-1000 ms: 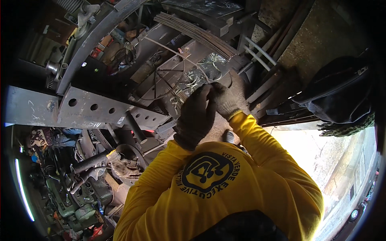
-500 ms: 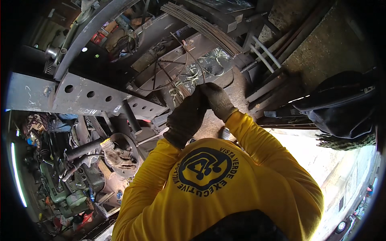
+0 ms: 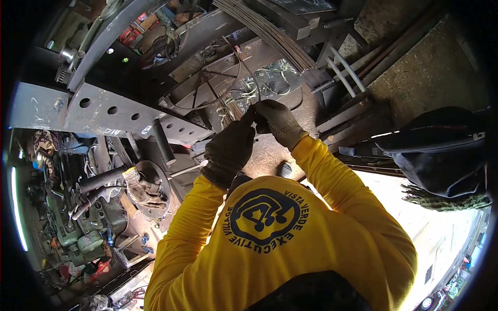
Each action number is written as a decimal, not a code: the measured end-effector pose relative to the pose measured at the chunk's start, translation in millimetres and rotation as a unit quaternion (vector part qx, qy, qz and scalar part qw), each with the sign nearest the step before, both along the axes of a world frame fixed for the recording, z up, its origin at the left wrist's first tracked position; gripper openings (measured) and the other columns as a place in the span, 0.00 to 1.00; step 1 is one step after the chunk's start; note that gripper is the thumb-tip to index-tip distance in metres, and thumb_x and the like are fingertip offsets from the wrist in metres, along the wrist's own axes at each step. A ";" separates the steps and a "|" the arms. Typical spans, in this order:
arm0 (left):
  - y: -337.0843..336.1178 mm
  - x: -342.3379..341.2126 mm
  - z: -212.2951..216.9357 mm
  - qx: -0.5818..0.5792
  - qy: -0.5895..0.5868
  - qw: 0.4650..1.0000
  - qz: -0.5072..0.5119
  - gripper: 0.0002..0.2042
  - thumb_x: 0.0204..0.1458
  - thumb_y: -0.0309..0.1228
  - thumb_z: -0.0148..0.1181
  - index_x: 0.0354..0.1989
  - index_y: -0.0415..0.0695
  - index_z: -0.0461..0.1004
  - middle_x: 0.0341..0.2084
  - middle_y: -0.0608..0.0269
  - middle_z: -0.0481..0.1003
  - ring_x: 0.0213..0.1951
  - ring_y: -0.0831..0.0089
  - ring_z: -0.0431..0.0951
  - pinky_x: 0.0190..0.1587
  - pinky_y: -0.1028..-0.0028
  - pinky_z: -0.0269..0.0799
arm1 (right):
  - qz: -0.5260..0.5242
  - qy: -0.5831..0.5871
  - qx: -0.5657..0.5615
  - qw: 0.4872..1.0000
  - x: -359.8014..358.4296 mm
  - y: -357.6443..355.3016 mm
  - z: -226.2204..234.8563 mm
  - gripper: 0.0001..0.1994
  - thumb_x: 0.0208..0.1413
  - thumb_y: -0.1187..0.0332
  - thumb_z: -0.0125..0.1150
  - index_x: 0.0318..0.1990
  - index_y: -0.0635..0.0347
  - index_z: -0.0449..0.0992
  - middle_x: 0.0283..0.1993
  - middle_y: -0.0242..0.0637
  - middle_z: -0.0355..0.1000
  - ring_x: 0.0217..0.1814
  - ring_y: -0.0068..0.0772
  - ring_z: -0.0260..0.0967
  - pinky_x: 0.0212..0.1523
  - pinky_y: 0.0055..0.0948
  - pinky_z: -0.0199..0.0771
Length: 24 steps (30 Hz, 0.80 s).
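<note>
My gloved left hand [image 3: 228,150] and right hand [image 3: 277,122] met, fingers closed, pinching a thin wire [image 3: 244,78] running up and away from both toward the frame.

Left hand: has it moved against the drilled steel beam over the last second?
Cannot tell. The left hand sits just right of the steel beam, gloved fingers meeting the right hand, as before; the whole view shifted with the head.
</note>
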State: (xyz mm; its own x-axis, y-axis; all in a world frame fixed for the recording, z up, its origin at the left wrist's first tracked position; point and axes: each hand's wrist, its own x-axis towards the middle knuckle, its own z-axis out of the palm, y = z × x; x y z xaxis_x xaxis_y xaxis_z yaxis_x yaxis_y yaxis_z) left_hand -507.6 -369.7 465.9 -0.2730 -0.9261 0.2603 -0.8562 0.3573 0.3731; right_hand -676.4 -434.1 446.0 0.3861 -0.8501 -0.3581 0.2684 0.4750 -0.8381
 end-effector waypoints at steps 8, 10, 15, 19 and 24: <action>3.4 4.1 10.5 0.031 -0.017 0.999 -0.010 0.27 0.62 0.31 0.57 0.71 0.50 0.62 0.32 0.52 0.77 0.35 0.55 0.79 0.35 0.57 0.76 | -0.039 -0.021 0.029 0.999 6.6 -2.2 -14.8 0.18 0.69 0.54 0.54 0.48 0.61 0.77 0.40 0.37 0.77 0.36 0.29 0.77 0.40 0.28 0.82; -0.1 7.8 4.9 0.024 0.000 0.999 -0.030 0.29 0.62 0.32 0.57 0.72 0.50 0.60 0.32 0.52 0.77 0.34 0.55 0.80 0.34 0.57 0.76 | -0.111 -0.086 0.063 0.988 13.5 -8.3 -17.7 0.21 0.70 0.50 0.53 0.49 0.62 0.77 0.41 0.37 0.76 0.40 0.31 0.76 0.44 0.33 0.81; -8.3 3.4 28.3 0.114 -0.029 0.993 -0.033 0.32 0.61 0.33 0.58 0.75 0.51 0.56 0.29 0.54 0.77 0.31 0.56 0.79 0.32 0.57 0.76 | 0.018 0.027 -0.268 0.963 10.8 -72.6 -90.0 0.33 0.70 0.40 0.42 0.57 0.67 0.70 0.49 0.49 0.74 0.52 0.49 0.73 0.59 0.48 0.73; -6.5 15.8 10.0 0.048 -0.023 0.998 -0.040 0.29 0.62 0.37 0.57 0.71 0.51 0.60 0.26 0.56 0.75 0.27 0.57 0.78 0.28 0.57 0.74 | -0.042 -0.361 0.137 0.921 47.6 -62.1 -23.1 0.39 0.66 0.33 0.43 0.58 0.69 0.69 0.48 0.52 0.74 0.51 0.55 0.73 0.61 0.51 0.72; -7.0 22.3 8.2 0.016 -0.021 0.997 -0.075 0.25 0.63 0.38 0.56 0.68 0.46 0.63 0.25 0.58 0.74 0.27 0.58 0.78 0.26 0.57 0.73 | -0.015 -0.418 0.137 0.898 52.7 -65.7 -32.4 0.42 0.64 0.31 0.45 0.61 0.70 0.68 0.56 0.54 0.74 0.59 0.57 0.72 0.66 0.56 0.67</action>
State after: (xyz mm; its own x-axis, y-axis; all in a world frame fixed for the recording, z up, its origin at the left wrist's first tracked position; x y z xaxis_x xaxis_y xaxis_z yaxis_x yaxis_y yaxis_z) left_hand -485.3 -376.8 474.0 -0.4183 -0.8822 0.2161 -0.8094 0.4700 0.3521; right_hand -623.7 -499.8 413.6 0.5962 -0.7886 -0.1504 0.7651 0.6149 -0.1911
